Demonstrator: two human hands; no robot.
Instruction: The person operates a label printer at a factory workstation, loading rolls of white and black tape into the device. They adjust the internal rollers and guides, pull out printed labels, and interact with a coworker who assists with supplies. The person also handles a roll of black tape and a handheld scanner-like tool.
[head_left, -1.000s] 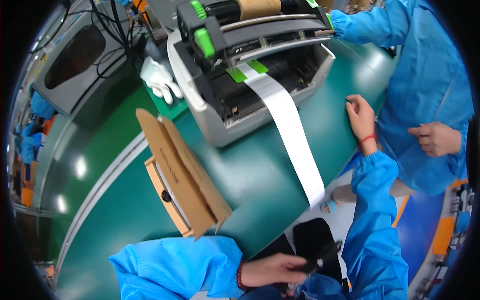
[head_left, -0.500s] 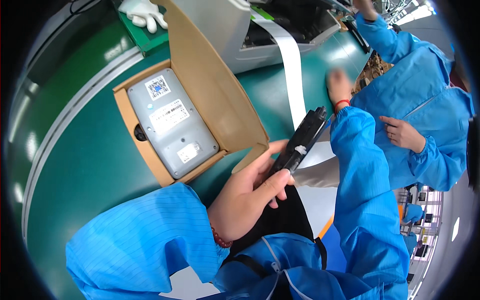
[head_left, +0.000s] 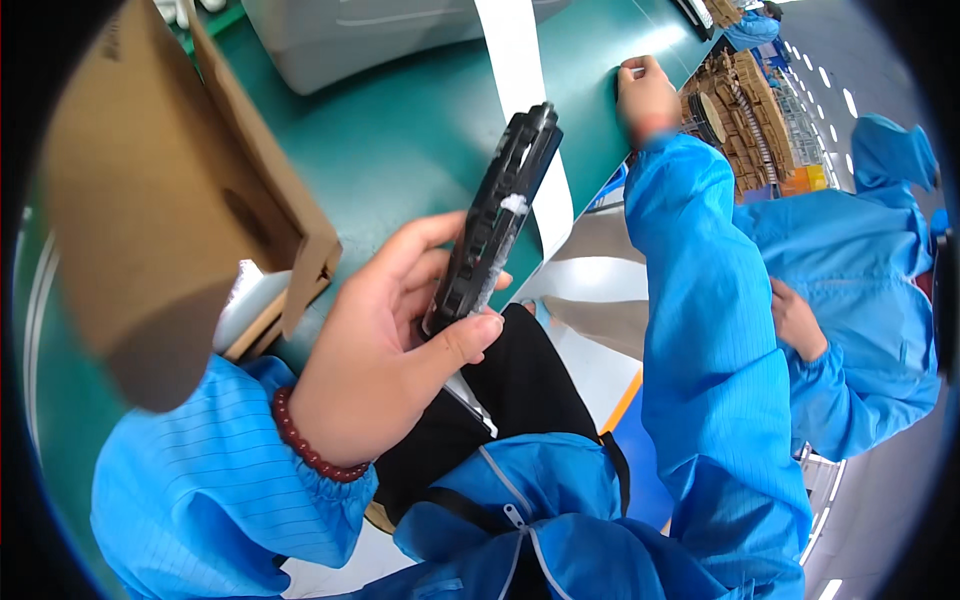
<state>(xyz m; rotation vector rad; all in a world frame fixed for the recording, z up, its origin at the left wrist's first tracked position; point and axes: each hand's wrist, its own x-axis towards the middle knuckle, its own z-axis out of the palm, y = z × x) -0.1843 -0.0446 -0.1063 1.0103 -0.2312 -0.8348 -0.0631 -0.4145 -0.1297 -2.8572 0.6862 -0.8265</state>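
Note:
My left hand (head_left: 380,330), with a dark red bead bracelet at its wrist, grips a long black plastic device (head_left: 490,220). The fingers wrap its lower end, and a small white lump shows on its side. Its upper end tilts away to the right, above the table edge. My right hand (head_left: 648,95) rests far out on the green table near its edge, fingers curled in; whatever they may hold is hidden. Left of my left hand stands a brown cardboard box (head_left: 265,150) with its lid up. The lid hides most of its inside; only a pale grey corner shows.
A grey machine (head_left: 370,40) stands at the back of the green table (head_left: 400,140). A white paper strip (head_left: 515,60) runs across the table and hangs over its edge. To the right stands another person in blue (head_left: 860,290). Behind lie stacked brown cardboard pieces (head_left: 745,115).
The view has shifted, and the box now sits farther left with its lid covering the grey device inside. My left hand still holds the black device, now more upright. My right hand's fingers are curled.

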